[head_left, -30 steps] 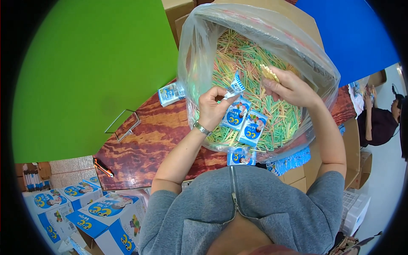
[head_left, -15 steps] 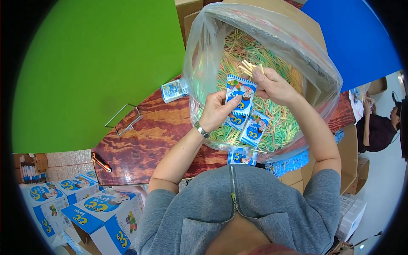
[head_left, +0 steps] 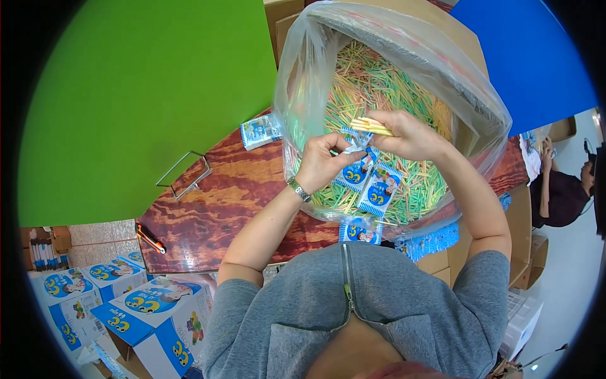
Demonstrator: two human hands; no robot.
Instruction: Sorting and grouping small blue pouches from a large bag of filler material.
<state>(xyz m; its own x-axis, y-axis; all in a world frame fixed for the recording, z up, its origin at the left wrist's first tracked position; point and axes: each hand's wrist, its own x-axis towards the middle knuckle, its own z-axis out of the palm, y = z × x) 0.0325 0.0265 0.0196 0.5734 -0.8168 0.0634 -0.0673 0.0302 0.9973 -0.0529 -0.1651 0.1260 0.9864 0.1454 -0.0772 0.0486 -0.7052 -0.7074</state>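
My right hand is closed around a small bundle of pale yellow candy sticks, which point to the left. Just below the sticks, my left hand pinches a small blue and white packet, crumpled and partly hidden by my fingers. Both hands are over a big box lined with a clear plastic bag. Loose pink, green and yellow sticks fill it. On the sticks beneath my hands lie two more packets, one partly covered and one in full view.
One packet lies left of the bag on the red-brown table, another at its front edge. A wire stand and an orange cutter are nearby. Green and blue panels flank the box. Printed cartons stand lower left.
The packet, upright with its printed front showing before, is now crumpled under my left fingers. My right hand has moved slightly down, and its sticks have swung level over the packet.
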